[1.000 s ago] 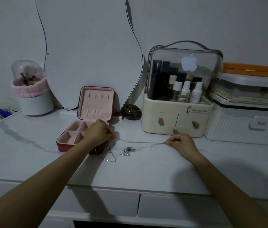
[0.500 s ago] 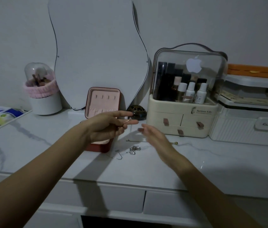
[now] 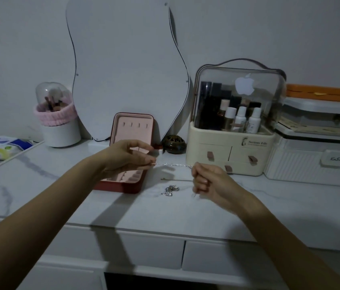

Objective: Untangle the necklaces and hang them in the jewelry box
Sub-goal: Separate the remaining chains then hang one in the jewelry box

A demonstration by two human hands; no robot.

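The left hand (image 3: 127,156) pinches one end of a silver necklace (image 3: 172,164) between thumb and fingertips. The right hand (image 3: 208,182) has its fingers curled round the other end. The chain runs taut and nearly level between them, long axis left to right, held above the surface (image 3: 185,208). The jewelry box (image 3: 132,141) stands open directly behind the left hand, near the back edge of the surface, with hooks in its raised lid. The left hand is nearer the hooks. A second tangled chain (image 3: 170,190) lies on the surface between the hands, below the held necklace.
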